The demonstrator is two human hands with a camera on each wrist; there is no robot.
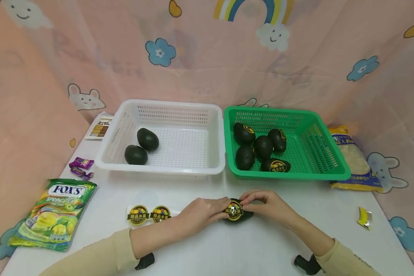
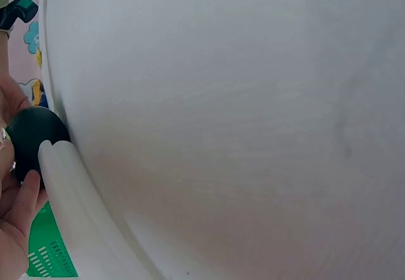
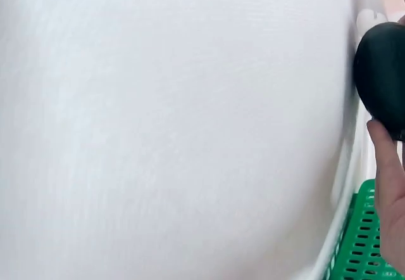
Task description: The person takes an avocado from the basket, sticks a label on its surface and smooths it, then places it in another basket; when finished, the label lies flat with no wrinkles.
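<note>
In the head view a dark avocado [image 1: 243, 218] lies on the white table, a round black-and-gold sticker [image 1: 234, 210] on its upper face. My left hand [image 1: 201, 214] holds its left end, fingers at the sticker's edge and thumb lower down. From the other side my right hand [image 1: 267, 207] grips it, fingertips at the sticker's right edge. Both wrist views catch the smooth underside of the avocado [image 2: 38, 134] near the frame edge, fingers touching it. Left of my hands lies a white strip with two more round stickers [image 1: 138, 215], partly hidden by my left forearm.
Behind stand a white basket [image 1: 179, 170] with two avocados [image 1: 147, 139] and a green basket [image 1: 289, 175] with several avocados, some stickered. A FOX'S candy bag [image 1: 56, 214] and purple sweets [image 1: 81, 163] lie left; a yellow bag [image 1: 355, 161] and a small yellow packet [image 1: 365, 218] right.
</note>
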